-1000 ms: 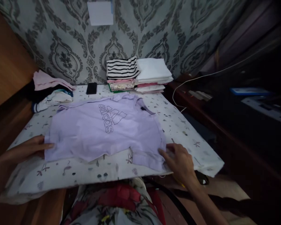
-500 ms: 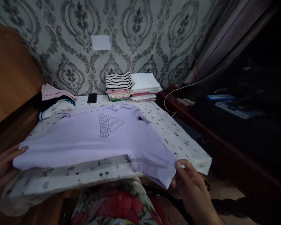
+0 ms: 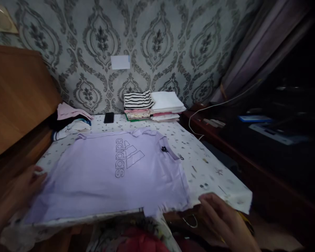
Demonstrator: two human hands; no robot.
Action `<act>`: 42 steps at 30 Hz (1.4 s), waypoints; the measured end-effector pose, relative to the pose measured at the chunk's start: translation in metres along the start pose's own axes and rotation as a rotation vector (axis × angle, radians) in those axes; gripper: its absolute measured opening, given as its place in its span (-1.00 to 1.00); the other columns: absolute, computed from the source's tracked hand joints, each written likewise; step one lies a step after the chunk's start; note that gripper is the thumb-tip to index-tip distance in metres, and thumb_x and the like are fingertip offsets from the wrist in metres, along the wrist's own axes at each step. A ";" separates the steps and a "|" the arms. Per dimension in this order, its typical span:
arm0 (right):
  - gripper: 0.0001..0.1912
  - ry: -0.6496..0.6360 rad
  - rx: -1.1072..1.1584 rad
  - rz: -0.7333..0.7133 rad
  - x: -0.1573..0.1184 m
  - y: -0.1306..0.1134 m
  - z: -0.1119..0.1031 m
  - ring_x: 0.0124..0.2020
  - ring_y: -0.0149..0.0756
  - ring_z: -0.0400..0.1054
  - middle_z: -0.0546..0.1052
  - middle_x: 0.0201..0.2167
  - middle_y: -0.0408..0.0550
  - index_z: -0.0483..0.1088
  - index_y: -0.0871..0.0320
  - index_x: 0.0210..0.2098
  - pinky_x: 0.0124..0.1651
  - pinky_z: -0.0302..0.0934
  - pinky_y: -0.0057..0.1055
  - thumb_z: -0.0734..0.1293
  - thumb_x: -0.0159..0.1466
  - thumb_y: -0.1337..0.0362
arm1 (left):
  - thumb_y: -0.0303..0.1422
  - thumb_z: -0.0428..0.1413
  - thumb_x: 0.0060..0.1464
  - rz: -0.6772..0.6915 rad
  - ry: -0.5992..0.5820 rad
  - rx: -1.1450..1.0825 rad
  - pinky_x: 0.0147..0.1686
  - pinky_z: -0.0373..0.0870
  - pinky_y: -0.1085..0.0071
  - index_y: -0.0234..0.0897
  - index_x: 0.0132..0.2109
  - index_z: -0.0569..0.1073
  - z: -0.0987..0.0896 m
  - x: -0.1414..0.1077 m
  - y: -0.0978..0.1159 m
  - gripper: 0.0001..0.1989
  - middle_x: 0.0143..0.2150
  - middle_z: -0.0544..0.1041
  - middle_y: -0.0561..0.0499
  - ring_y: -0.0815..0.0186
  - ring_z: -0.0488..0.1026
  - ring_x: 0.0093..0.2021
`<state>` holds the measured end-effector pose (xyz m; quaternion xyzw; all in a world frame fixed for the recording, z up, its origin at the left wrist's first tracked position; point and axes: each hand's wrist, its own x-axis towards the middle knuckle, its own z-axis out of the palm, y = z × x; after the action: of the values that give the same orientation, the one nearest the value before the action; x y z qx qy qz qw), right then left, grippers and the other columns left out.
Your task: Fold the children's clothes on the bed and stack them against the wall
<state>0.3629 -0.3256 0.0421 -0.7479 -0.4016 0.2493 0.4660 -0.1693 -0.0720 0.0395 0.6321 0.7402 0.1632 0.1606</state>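
A lilac adidas T-shirt (image 3: 94, 182) lies spread over the bed-like surface, its neckline toward the right and its print turned sideways. The near sleeve hangs at the front edge, smeared by motion. My left hand (image 3: 23, 189) is at the shirt's hem on the left, blurred, so its grip on the cloth does not show clearly. Off to the right of the sleeve, my right hand (image 3: 223, 218) is apart from the shirt, fingers curled together with nothing visible in them.
Folded clothes stand at the back: a striped stack (image 3: 138, 100) beside a white stack (image 3: 168, 102). A black phone (image 3: 109, 117) lies left of them. Loose clothes (image 3: 72, 122) are heaped at far left by a wooden panel (image 3: 18, 94). A white cable (image 3: 217, 104) runs at right.
My right hand has let go of the sleeve and sits slightly right. The shirt's near side has dropped flatter over the front edge. My left hand has moved right along the hem. The view has tilted up.
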 end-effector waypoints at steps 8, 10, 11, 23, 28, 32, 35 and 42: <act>-0.72 -0.475 -0.398 -0.634 0.178 -0.068 0.120 -0.20 -0.19 0.43 0.57 -0.18 0.03 0.48 0.12 -0.19 -0.10 0.30 -0.27 0.17 0.34 0.19 | 0.01 -0.16 0.23 0.794 -0.300 0.064 0.29 0.20 0.19 -0.24 0.18 0.43 0.065 0.050 0.136 -0.41 0.27 0.43 -0.17 0.09 0.34 0.27; -0.72 -0.523 -0.531 -0.680 0.217 -0.064 0.151 -0.13 -0.18 0.40 0.56 -0.18 0.04 0.50 0.14 -0.18 0.02 0.26 -0.24 0.15 0.35 0.27 | -0.01 -0.20 0.29 0.820 -0.289 0.153 0.33 0.11 0.09 -0.19 0.29 0.36 0.087 0.077 0.141 -0.40 0.38 0.30 -0.15 0.08 0.20 0.37; -0.70 -0.506 -0.592 -0.697 0.235 -0.061 0.162 -0.05 -0.16 0.38 0.54 -0.11 0.06 0.50 0.13 -0.12 0.08 0.22 -0.20 0.15 0.35 0.29 | -0.03 -0.22 0.31 0.799 -0.267 0.198 0.34 0.08 0.01 -0.15 0.33 0.31 0.095 0.093 0.141 -0.41 0.42 0.23 -0.13 0.06 0.14 0.40; -0.49 -0.172 -0.881 -0.446 0.375 -0.030 0.178 0.39 -0.02 0.02 0.23 0.37 0.10 0.21 0.04 0.33 0.31 -0.06 0.16 0.05 0.45 0.10 | -0.08 -0.27 0.33 0.487 -0.027 0.300 0.26 0.01 -0.29 -0.11 0.34 0.29 0.102 0.227 0.128 -0.44 0.43 0.20 -0.12 -0.04 0.07 0.42; -0.50 -0.172 -0.822 -0.465 0.381 -0.021 0.177 0.38 -0.01 0.05 0.27 0.35 0.12 0.26 0.09 0.29 0.31 -0.04 0.15 0.08 0.43 0.13 | -0.12 -0.29 0.32 0.538 -0.015 0.209 0.30 0.08 -0.07 -0.24 0.28 0.34 0.096 0.253 0.113 -0.42 0.34 0.35 -0.17 0.08 0.21 0.35; -0.53 -0.172 -0.790 -0.480 0.385 -0.017 0.177 0.36 -0.02 0.09 0.30 0.32 0.11 0.30 0.07 0.25 0.30 -0.03 0.17 0.10 0.42 0.13 | -0.10 -0.23 0.25 0.483 -0.054 0.202 0.30 0.16 0.11 -0.36 0.28 0.33 0.082 0.285 0.114 -0.37 0.31 0.37 -0.22 0.10 0.27 0.32; -0.55 -0.166 -0.764 -0.461 0.385 -0.017 0.175 0.35 -0.04 0.10 0.30 0.33 0.10 0.32 0.07 0.23 0.32 -0.03 0.11 0.10 0.42 0.15 | -0.01 -0.19 0.18 0.409 -0.056 0.183 0.30 0.17 0.10 -0.40 0.27 0.33 0.077 0.308 0.122 -0.30 0.31 0.37 -0.27 0.03 0.26 0.33; -0.55 -0.098 -0.753 -0.315 0.397 -0.035 0.173 0.20 -0.05 0.28 0.43 0.19 0.16 0.33 0.17 0.21 0.22 0.14 -0.14 0.11 0.41 0.17 | -0.01 -0.11 0.09 0.414 -0.082 0.121 0.26 0.23 0.18 -0.33 0.01 0.50 0.079 0.306 0.147 -0.42 0.17 0.50 -0.25 0.00 0.35 0.26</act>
<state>0.4405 0.0998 -0.0022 -0.7827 -0.5963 0.0458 0.1722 -0.0499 0.2548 0.0244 0.7852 0.5960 0.1218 0.1154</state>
